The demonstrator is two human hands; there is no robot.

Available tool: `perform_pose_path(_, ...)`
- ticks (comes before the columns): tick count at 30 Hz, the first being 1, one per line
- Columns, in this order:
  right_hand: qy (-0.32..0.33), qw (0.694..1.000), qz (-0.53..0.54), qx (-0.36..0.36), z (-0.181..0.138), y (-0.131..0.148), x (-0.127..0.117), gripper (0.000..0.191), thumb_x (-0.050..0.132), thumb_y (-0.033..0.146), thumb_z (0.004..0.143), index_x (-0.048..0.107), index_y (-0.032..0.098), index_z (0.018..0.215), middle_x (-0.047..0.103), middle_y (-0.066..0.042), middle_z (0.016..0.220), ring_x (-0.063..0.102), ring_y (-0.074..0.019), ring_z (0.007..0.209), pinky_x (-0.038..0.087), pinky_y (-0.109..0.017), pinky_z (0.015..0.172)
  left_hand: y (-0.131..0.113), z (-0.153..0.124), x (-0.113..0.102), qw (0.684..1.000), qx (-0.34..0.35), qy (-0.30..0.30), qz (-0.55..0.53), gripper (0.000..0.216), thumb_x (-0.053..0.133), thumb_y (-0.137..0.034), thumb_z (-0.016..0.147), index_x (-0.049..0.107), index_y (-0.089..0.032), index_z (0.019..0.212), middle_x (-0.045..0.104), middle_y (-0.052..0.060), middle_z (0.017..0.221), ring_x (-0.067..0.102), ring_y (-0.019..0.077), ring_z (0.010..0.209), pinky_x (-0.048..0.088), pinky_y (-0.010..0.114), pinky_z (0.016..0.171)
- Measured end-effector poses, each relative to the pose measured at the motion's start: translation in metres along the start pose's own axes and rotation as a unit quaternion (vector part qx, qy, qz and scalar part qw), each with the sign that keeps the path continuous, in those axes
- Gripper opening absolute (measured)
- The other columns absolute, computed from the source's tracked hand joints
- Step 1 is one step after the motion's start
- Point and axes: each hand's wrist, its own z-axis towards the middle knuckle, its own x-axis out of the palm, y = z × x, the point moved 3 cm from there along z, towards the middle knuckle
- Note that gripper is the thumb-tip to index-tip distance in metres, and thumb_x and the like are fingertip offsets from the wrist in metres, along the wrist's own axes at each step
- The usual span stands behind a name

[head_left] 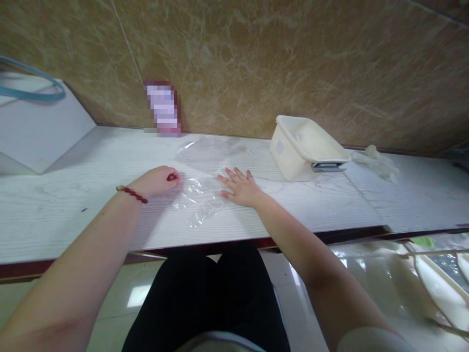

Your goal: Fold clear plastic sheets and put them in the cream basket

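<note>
A clear plastic bag (198,193) lies crinkled on the white wood-grain table (110,151), with bright glints along its folds. My left hand (163,180) pinches the bag's left edge, its fingers curled together and a beaded bracelet on the wrist. Resting flat on the bag's right part, my right hand (240,187) has its fingers spread and grips nothing. Another sheet of clear film (205,149) seems to lie just behind; I cannot tell whether it belongs to the same bag.
A cream plastic bin (289,151) stands at right, near the marbled wall (234,63). Beyond it lies crumpled clear plastic (377,161). At left are a white box (40,122) and a blue strap (36,93). A blurred-out upright item (164,107) leans on the wall.
</note>
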Motion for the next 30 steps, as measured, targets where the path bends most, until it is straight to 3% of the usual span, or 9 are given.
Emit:
perform_pose_path(4,-0.001,1.000,0.003,-0.003,0.000,-0.001,0.000,0.061,0.018,0.063,0.082,0.016,0.035,0.137,0.013,-0.001,0.146,0.009,-0.0280,0.133,0.009,-0.058,0.102,-0.006,-0.004,-0.004,1.000,0.021,-0.018,-0.004,0.032,0.040,-0.046,0.068,0.057,-0.019,0.071,0.063,0.005,0.073,0.057,0.0192,0.068,0.041,0.027,0.065)
perform_pose_path(9,0.005,1.000,0.006,0.000,0.000,0.000,0.000,0.061,0.019,0.063,0.082,0.017,0.035,0.137,0.012,0.000,0.146,0.009,-0.0280,0.133,0.009,-0.057,0.102,-0.009,-0.010,-0.007,0.999,0.005,-0.031,-0.042,0.030,0.038,-0.046,0.071,0.051,-0.020,0.077,0.063,0.004,0.074,0.057,0.0177,0.065,0.042,0.026,0.060)
perform_pose_path(14,0.010,1.000,0.005,-0.001,0.000,0.000,-0.001,0.061,0.019,0.063,0.082,0.017,0.035,0.137,0.012,-0.001,0.146,0.009,-0.0280,0.133,0.008,-0.057,0.103,-0.001,-0.010,-0.006,0.993,-0.010,-0.003,-0.116,0.033,0.041,-0.050,0.070,0.049,-0.021,0.082,0.065,0.001,0.074,0.059,0.0165,0.065,0.043,0.026,0.059)
perform_pose_path(20,0.009,1.000,0.008,-0.002,0.000,0.000,-0.002,0.062,0.019,0.063,0.082,0.017,0.035,0.137,0.012,-0.001,0.146,0.009,-0.0281,0.133,0.008,-0.057,0.102,0.010,-0.013,-0.005,0.968,-0.070,0.063,-0.233,0.049,0.049,-0.048,0.068,0.045,-0.018,0.107,0.066,0.006,0.081,0.062,0.0181,0.069,0.049,0.030,0.064)
perform_pose_path(24,0.011,1.000,0.009,0.001,0.000,0.000,-0.002,0.061,0.020,0.063,0.082,0.017,0.035,0.137,0.012,0.000,0.146,0.009,-0.0281,0.133,0.008,-0.056,0.103,0.008,-0.016,-0.007,0.958,-0.079,0.095,-0.259,0.045,0.051,-0.043,0.068,0.050,-0.017,0.104,0.066,0.005,0.079,0.062,0.0176,0.073,0.050,0.030,0.070)
perform_pose_path(30,0.013,1.000,0.010,0.000,0.000,0.000,-0.001,0.061,0.020,0.063,0.082,0.016,0.035,0.137,0.011,-0.001,0.146,0.009,-0.0283,0.133,0.008,-0.057,0.103,0.000,-0.021,-0.012,0.960,-0.102,0.090,-0.245,0.043,0.046,-0.042,0.070,0.052,-0.017,0.105,0.067,0.006,0.082,0.063,0.0173,0.074,0.050,0.029,0.070)
